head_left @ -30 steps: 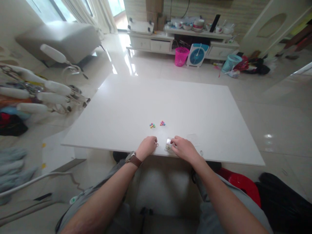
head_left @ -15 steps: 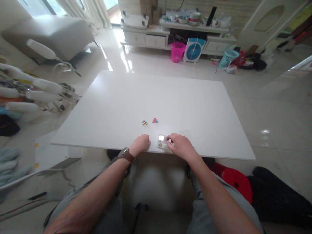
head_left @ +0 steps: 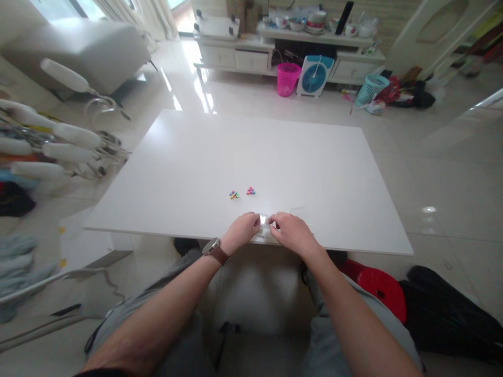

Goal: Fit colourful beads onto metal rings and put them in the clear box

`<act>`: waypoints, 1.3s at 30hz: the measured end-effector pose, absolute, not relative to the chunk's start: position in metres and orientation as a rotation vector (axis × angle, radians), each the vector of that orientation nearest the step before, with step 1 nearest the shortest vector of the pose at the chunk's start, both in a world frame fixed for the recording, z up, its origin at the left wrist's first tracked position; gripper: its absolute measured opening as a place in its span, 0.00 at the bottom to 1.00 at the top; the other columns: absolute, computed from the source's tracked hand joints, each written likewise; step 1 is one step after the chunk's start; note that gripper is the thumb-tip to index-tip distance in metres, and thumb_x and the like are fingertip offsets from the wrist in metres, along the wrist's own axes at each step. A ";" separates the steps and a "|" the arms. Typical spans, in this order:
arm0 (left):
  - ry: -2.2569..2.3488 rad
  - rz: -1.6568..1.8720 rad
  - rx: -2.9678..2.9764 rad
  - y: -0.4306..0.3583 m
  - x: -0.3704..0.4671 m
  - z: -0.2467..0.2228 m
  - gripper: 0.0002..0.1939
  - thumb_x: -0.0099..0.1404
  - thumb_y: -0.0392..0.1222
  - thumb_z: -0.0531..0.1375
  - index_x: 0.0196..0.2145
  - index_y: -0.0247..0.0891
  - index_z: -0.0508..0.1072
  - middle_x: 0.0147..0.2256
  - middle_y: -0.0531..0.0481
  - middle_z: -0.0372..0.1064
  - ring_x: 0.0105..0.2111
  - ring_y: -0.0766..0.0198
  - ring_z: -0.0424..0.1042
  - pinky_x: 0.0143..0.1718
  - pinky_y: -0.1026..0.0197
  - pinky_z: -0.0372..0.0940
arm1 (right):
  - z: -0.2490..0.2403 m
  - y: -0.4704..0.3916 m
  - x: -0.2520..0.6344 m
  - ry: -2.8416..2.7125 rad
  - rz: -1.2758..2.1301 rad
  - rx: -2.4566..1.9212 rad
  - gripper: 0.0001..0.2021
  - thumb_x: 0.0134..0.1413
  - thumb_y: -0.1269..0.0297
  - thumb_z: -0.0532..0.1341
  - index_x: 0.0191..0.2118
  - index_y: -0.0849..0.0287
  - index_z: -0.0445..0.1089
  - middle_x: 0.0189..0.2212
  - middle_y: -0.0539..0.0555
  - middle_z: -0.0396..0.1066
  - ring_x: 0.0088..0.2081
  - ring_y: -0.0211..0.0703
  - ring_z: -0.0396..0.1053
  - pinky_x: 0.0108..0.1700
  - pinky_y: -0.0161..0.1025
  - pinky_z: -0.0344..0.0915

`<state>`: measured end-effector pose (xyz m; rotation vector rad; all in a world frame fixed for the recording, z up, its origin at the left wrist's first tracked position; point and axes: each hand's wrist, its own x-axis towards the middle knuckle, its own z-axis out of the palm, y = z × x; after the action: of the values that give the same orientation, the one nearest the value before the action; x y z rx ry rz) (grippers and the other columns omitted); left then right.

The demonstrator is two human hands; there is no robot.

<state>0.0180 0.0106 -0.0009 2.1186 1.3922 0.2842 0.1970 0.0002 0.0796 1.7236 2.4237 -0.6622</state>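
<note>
A small clear plastic box (head_left: 264,220) lies near the table's front edge, between my two hands. Compartments show in it, one with a pale, ring-like coil inside, though much of the box is covered by my fingers. My left hand (head_left: 244,231) is closed at the box's left side, its fingers curled against it. On the other side, my right hand (head_left: 291,231) has thumb and fingertips bent together over the right part of the box; whatever is between them is too small to make out. Beyond the box sit two little clusters of coloured beads, a left one (head_left: 234,195) and a right one (head_left: 250,191).
The white table (head_left: 298,162) spreads out ahead. A thin transparent piece (head_left: 297,209) lies beyond my right hand. A red stool (head_left: 381,290) and a black bag (head_left: 444,309) are at the right below. Across the floor stand a pink basket (head_left: 288,81) and a blue fan (head_left: 315,76).
My left hand has moved right from the bare tabletop to the box's left side. My right hand stays over the box's right part. The view has shifted slightly.
</note>
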 end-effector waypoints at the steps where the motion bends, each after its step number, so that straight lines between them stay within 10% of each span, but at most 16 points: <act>1: 1.399 0.275 2.117 0.011 0.018 -0.001 0.07 0.65 0.35 0.55 0.32 0.36 0.73 0.33 0.46 0.71 0.33 0.61 0.69 0.37 0.61 0.62 | 0.079 0.000 0.197 2.420 -0.669 1.726 0.11 0.62 0.64 0.55 0.44 0.55 0.74 0.40 0.54 0.75 0.41 0.44 0.70 0.39 0.36 0.58; 39: 1.397 0.001 2.128 0.004 0.011 0.015 0.15 0.61 0.36 0.57 0.44 0.42 0.79 0.39 0.45 0.77 0.40 0.56 0.75 0.44 0.58 0.67 | 0.082 -0.001 0.199 2.410 -0.693 1.701 0.12 0.62 0.62 0.54 0.44 0.55 0.74 0.40 0.54 0.76 0.41 0.45 0.72 0.39 0.36 0.58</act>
<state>0.0109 0.0041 0.0154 2.1283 1.3973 0.0009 0.1987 -0.0005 0.0822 1.7007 2.4102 -0.6929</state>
